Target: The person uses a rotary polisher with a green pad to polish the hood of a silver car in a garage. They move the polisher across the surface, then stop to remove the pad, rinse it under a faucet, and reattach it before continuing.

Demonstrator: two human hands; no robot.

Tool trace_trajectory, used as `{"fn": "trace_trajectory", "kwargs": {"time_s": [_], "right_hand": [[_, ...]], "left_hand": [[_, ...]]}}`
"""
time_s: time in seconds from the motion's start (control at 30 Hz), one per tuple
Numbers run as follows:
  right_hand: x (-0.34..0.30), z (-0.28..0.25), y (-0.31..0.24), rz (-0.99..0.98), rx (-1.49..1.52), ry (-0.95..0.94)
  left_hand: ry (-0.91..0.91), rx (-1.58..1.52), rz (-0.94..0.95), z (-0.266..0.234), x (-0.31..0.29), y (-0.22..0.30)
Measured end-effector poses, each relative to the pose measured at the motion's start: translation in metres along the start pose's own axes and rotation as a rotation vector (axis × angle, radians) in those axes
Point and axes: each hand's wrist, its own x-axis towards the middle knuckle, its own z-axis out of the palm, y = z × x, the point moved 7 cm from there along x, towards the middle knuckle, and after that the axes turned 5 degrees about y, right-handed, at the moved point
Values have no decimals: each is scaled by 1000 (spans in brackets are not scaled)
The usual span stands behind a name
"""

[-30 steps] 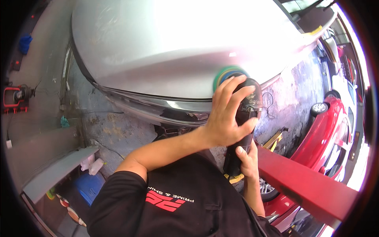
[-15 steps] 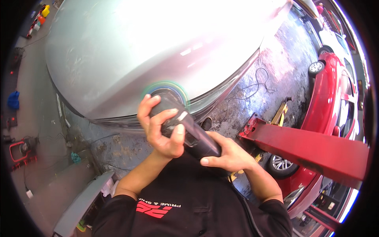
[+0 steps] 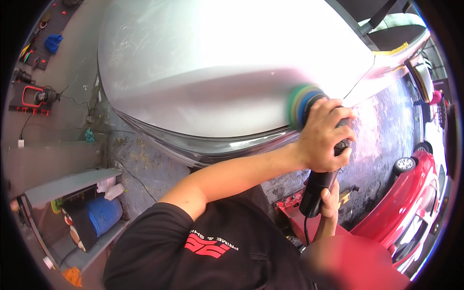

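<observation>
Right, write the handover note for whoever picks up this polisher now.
Left hand: clamped over the head of the black polisher. Right hand: gripping its rear handle, cord hanging below.
Things: the green and blue foam pad is pressed on the silver car panel, near its right edge.
Done: cannot tell which areas are finished; glare hides the surface.
Left: check the panel, keep both hands on the polisher.

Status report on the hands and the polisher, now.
Left hand clamped over polisher head, right hand on its rear handle. Green pad against silver car panel. Nothing blocking the pad.
</observation>
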Motion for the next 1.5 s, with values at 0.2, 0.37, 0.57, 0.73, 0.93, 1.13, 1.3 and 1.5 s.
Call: {"fn": "trace_trajectory", "kwargs": {"time_s": [0.2,0.37,0.57,0.73,0.93,1.13,1.3,1.5], "right_hand": [[40,-4,18,-87,114,-12],[68,23,7,-288,-245,-62],[81,75,-41,-302,-562,-308],[91,63,-53,-238,-599,-396],[116,4,-54,-287,-573,-388],[155,-77,-48,-329,-476,-400],[185,-135,-44,-390,-407,-397],[204,-159,-37,-372,-339,-417]], "left_hand": [[-80,82,116,17,16,-5],[19,293,184,-60,-6,-3],[182,425,182,-136,-32,2],[117,459,110,-125,-31,3],[94,517,149,-60,-11,0],[44,614,223,33,5,-10],[39,612,263,100,19,-20],[60,610,268,130,24,-28]]}}
